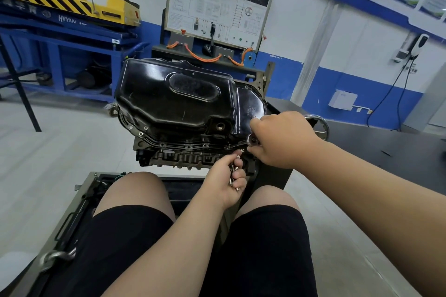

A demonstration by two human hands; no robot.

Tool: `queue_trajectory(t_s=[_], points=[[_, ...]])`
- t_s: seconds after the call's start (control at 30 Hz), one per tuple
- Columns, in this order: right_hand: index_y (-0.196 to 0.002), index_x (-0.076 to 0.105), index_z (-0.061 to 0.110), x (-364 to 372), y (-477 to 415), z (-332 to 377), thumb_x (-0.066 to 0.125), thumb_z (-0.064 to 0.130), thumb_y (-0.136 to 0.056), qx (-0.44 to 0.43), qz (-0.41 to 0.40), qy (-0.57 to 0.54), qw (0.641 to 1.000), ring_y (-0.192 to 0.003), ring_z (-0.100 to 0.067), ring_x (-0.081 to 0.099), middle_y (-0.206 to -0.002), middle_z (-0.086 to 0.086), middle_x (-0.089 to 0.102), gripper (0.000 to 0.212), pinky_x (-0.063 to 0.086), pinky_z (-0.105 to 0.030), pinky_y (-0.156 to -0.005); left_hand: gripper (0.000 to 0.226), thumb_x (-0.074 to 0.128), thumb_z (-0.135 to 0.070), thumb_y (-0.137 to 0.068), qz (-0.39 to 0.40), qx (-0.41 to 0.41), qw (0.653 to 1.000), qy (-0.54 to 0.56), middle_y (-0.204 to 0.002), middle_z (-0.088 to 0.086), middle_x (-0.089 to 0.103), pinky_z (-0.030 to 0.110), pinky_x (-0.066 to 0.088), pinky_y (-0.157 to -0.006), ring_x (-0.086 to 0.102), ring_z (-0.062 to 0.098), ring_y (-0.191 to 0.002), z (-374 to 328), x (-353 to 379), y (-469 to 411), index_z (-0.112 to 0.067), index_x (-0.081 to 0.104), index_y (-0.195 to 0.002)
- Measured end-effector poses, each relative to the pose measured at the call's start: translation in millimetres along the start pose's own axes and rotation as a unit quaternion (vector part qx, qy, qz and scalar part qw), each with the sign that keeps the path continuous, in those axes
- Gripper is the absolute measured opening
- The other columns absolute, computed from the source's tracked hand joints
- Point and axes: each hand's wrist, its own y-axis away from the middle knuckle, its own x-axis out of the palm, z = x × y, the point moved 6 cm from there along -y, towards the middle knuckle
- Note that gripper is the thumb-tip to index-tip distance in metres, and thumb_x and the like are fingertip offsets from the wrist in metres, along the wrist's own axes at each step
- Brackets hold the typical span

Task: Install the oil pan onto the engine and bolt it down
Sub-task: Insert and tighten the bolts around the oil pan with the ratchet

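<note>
Oil pan (176, 101): one, black, seated upside-up on the inverted engine (183, 158), its flange lying along the block's edge. One open drain hole (220, 126) is seen on the near wall. The near flange edge runs left to right and is unobstructed left of the hands; several bolt holes are visible along it, their exact count not being clear. Open floor (48, 152) lies to the left of the pan.

Right grip (282, 140): closed round the handle end of one ratchet (241, 144), whose tip is set on the flange at the pan's near right corner. The pan lies to the left of and beyond this grip, just beside it.

Left grip (226, 181): curled round a bundle of bolts (233, 171), several in number, the total being hidden by the fingers. It is held just below the flange's near right corner and close under the ratchet.

One chromed handwheel (321, 128) is partly covered by the right grip. The dark stand (272, 176) rises beside that corner, so room is tighter there. Two knees in black shorts (265, 248) face the engine. Behind stand one wiring display board (217, 2) and one blue frame (72, 38).
</note>
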Motion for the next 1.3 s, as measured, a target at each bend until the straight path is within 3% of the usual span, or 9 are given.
queue_trajectory(t_s=[0.13, 0.23, 0.33, 0.5, 0.63, 0.77, 0.93, 1.1, 1.3], points=[[-0.102, 0.048, 0.021, 2.8, 4.1, 1.9, 0.045, 0.047, -0.09, -0.037, -0.01, -0.031, 0.999, -0.066, -0.018, 0.052, -0.087, 0.004, 0.056, 0.028, 0.029, -0.028, -0.055, 0.015, 0.047, -0.019, -0.094, 0.001, -0.002, 1.0, 0.02, -0.058, -0.005, 0.049, 0.016, 0.019, -0.028, 0.032, 0.005, -0.036, -5.9, -6.9, -4.7, -0.012, 0.06, -0.096], [-0.111, 0.047, 0.022, 7.9, 7.5, 3.5, 0.04, 0.041, -0.095, -0.067, 0.005, -0.032, 0.997, -0.081, -0.019, 0.058, -0.094, 0.005, 0.054, 0.026, 0.035, -0.028, -0.058, 0.018, 0.042, -0.014, -0.092, -0.004, 0.003, 1.0, 0.019, -0.057, -0.004, 0.047, 0.016, 0.019, -0.028, 0.03, 0.006, -0.035, -7.4, -10.1, -8.0, -0.011, 0.06, -0.097], [-0.109, 0.049, 0.024, 7.0, 7.6, -8.0, 0.042, 0.042, -0.095, -0.042, 0.015, -0.031, 0.999, -0.077, -0.017, 0.059, -0.089, 0.008, 0.049, 0.024, 0.031, -0.025, -0.048, 0.015, 0.042, -0.013, -0.095, -0.014, 0.019, 1.0, 0.012, -0.055, -0.004, 0.047, 0.016, 0.018, -0.029, 0.031, 0.005, -0.035, -12.3, -14.8, -11.2, -0.012, 0.056, -0.094], [-0.115, 0.05, 0.026, 11.5, 17.6, -4.2, 0.04, 0.042, -0.095, -0.044, 0.009, -0.027, 0.999, -0.081, -0.017, 0.061, -0.099, 0.008, 0.057, 0.027, 0.033, -0.024, -0.05, 0.02, 0.045, -0.016, -0.097, -0.024, 0.034, 0.999, -0.008, -0.053, -0.004, 0.048, 0.015, 0.017, -0.029, 0.031, 0.004, -0.034, -22.3, -26.6, -14.2, -0.012, 0.049, -0.078], [-0.11, 0.054, 0.022, 12.5, 19.5, 7.2, 0.037, 0.037, -0.095, -0.028, -0.014, -0.009, 0.999, -0.08, -0.018, 0.06, -0.096, 0.006, 0.059, 0.027, 0.029, -0.026, -0.052, 0.02, 0.051, -0.019, -0.095, -0.045, 0.038, 0.998, -0.007, -0.054, -0.005, 0.049, 0.015, 0.017, -0.028, 0.03, 0.004, -0.034, -26.3, -37.6, -17.4, -0.013, 0.048, -0.077], [-0.097, 0.063, 0.019, 7.3, 19.4, 9.2, 0.048, 0.034, -0.091, -0.016, -0.034, -0.002, 0.999, -0.068, -0.02, 0.06, -0.082, 0.004, 0.061, 0.022, 0.028, -0.025, -0.049, 0.015, 0.05, -0.021, -0.096, -0.047, 0.033, 0.998, -0.007, -0.057, -0.004, 0.051, 0.015, 0.018, -0.027, 0.031, 0.005, -0.033, -32.7, -46.7, -22.4, -0.013, 0.053, -0.084], [-0.102, 0.059, 0.019, 9.0, 15.5, 12.9, 0.042, 0.031, -0.093, -0.04, -0.039, -0.028, 0.998, -0.071, -0.02, 0.057, -0.086, 0.003, 0.058, 0.023, 0.028, -0.027, -0.051, 0.026, 0.038, -0.023, -0.102, -0.056, 0.067, 0.989, -0.118, -0.055, -0.002, 0.048, 0.013, 0.016, -0.028, 0.029, 0.004, -0.033, -48.9, -59.5, -29.4, -0.009, 0.056, -0.088], [-0.105, 0.055, 0.021, 9.8, 7.2, 15.3, 0.041, 0.029, -0.094, -0.053, -0.033, -0.028, 0.998, -0.077, -0.02, 0.057, -0.091, 0.005, 0.056, 0.02, 0.024, -0.027, -0.05, 0.029, 0.039, -0.023, -0.1, -0.09, 0.132, 0.95, -0.269, -0.047, -0.004, 0.047, 0.013, 0.015, -0.032, 0.028, 0.006, -0.033, -61.0, -61.0, -36.3, -0.008, 0.057, -0.084], [-0.108, 0.052, 0.022, 10.3, 2.2, 9.2, 0.038, 0.03, -0.095, -0.043, -0.041, -0.032, 0.998, -0.081, -0.019, 0.057, -0.096, 0.006, 0.056, 0.021, 0.028, -0.028, -0.051, 0.033, 0.038, -0.029, -0.1, -0.093, 0.101, 0.965, -0.225, -0.046, -0.003, 0.045, 0.012, 0.013, -0.032, 0.026, 0.006, -0.031, -61.8, -66.2, -37.5, -0.009, 0.055, -0.079]])
